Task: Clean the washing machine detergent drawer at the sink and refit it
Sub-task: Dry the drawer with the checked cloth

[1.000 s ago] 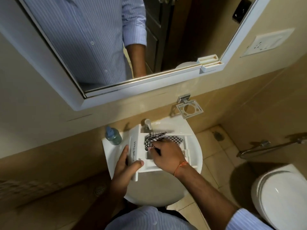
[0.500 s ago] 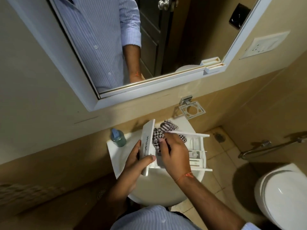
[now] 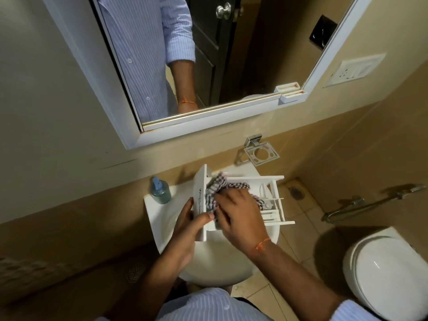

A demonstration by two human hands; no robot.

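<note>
White plastic drawer (image 3: 266, 181) sits over the sink (image 3: 162, 218), its front panel clamped by the left hand (image 3: 187, 230), thumb across the face. Right hand (image 3: 240, 216) presses closed onto a checked cloth (image 3: 217, 188) inside the drawer. Blue soap bottle (image 3: 159, 191) stands just left, toilet (image 3: 389, 274) well to the right.

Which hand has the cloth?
The right hand, the one with the orange wrist thread, presses the checked cloth into the drawer. The left hand only grips the drawer's front panel.
</note>
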